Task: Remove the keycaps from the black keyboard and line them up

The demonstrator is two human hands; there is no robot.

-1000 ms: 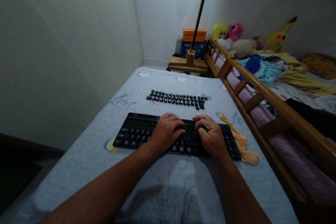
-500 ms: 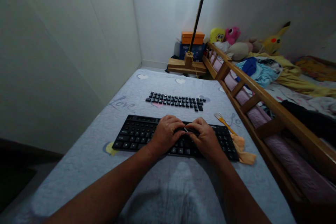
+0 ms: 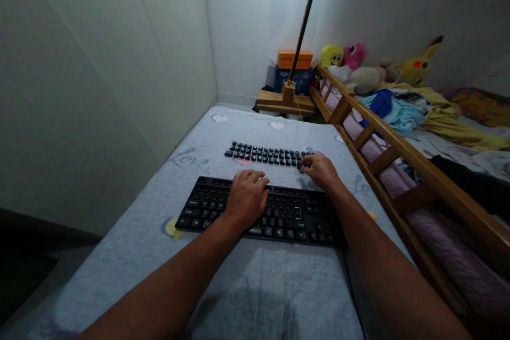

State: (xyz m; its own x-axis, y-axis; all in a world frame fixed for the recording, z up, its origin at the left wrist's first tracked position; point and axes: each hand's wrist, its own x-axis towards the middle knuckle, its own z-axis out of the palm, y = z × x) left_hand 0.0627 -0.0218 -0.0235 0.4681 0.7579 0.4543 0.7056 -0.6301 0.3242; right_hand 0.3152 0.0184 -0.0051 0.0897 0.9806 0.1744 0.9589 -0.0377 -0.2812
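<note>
A black keyboard (image 3: 274, 234) lies across the bedsheet in front of me, with many keycaps off its upper and middle rows. My left hand (image 3: 247, 195) rests over its middle, fingers loosely spread, holding nothing that I can see. Beyond the keyboard, loose black keycaps (image 3: 265, 154) are laid out in neat rows. My right hand (image 3: 320, 170) reaches to the right end of these rows, thumb and fingers pinched on a dark keycap (image 3: 299, 166). That hand covers the larger keycaps there. The right forearm hides the keyboard's right end.
A wooden bed rail (image 3: 384, 133) runs along the right side, with clothes and plush toys (image 3: 354, 56) behind it. White cabinet doors (image 3: 99, 64) stand on the left. At the back are a wooden stand (image 3: 287, 98) with a black pole and an orange box (image 3: 295, 59).
My hands were together over the keyboard around a small thin light piece. My right hand has moved away to the loose keycaps; my left has opened and stays over the keyboard.
</note>
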